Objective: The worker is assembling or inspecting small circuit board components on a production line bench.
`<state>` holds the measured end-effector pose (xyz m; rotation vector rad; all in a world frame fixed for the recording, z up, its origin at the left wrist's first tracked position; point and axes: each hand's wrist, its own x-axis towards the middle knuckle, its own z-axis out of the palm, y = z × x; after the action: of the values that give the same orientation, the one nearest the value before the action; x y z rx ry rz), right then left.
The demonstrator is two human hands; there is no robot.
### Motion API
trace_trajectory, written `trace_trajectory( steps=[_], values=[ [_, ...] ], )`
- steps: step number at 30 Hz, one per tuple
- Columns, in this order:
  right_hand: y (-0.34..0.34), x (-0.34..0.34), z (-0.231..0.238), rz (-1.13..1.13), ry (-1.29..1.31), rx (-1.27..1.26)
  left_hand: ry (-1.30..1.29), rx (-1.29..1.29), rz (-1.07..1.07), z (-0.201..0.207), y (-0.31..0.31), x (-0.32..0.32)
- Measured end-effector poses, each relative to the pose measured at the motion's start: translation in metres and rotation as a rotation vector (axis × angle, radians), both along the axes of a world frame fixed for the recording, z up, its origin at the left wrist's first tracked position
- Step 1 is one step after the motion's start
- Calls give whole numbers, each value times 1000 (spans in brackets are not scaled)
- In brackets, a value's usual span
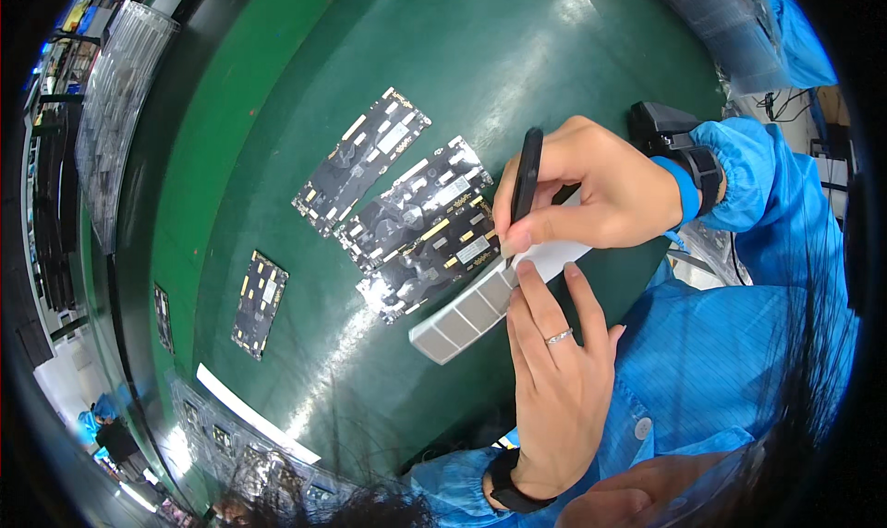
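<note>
My right hand [591,191] pinches a slim black pen-like tool [527,182], held upright; I cannot make out its exact kind. Its lower end meets a white strip with a row of grey rectangular pads [462,315], apparently stickers on backing paper. My left hand [559,362], wearing a ring, lies over the near end of that strip with fingers stretched, fingertips close to the tool's tip. Just beyond the strip lie three dark circuit boards: a near one [430,260], a middle one [416,205] and a far one [360,163].
Two more boards lie leftward, one on the green mat [259,304] and one near its edge [163,317]. A white strip [254,412] and a clear plastic tray [222,436] are at lower left. Clear trays [730,29] stand stacked at upper right.
</note>
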<state>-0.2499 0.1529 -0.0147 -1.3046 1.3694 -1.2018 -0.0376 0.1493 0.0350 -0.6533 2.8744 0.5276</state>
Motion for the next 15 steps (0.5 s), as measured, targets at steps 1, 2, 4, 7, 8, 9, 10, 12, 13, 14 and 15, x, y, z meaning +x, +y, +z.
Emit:
trace_trajectory(
  steps=[1, 2, 4, 7, 8, 9, 10, 12, 13, 14, 15],
  values=[
    [0, -1, 2, -24, -119, 53, 13, -1, -2, 0, -1, 0],
    [-2, -1, 4, -21, -117, 51, 18, -2, 1, 0, -1, 0],
    [-9, 0, 10, -152, -297, 99, 32, 0, 4, -2, -2, 2],
    [-13, -4, 7, -116, -157, 92, 69, -29, -1, -3, -3, 3],
    [-14, -5, 8, -93, -77, 96, 93, -63, -4, -2, -4, 2],
    [-13, -5, 4, -93, -76, 59, 95, -62, -5, -1, -5, 1],
    [-12, -5, 3, -96, -74, 62, 105, -70, 30, 0, -7, -1],
    [-14, -6, 1, -87, -41, 30, 110, -85, 69, -2, -12, -4],
    [-15, -7, 0, -87, -42, 28, 104, -96, 72, -6, -14, -5],
    [-15, -7, 0, -82, -34, 28, 98, -106, 74, -9, -15, -6],
    [-15, -8, -1, -78, -27, 29, 96, -109, 74, -10, -14, -6]
  ],
)
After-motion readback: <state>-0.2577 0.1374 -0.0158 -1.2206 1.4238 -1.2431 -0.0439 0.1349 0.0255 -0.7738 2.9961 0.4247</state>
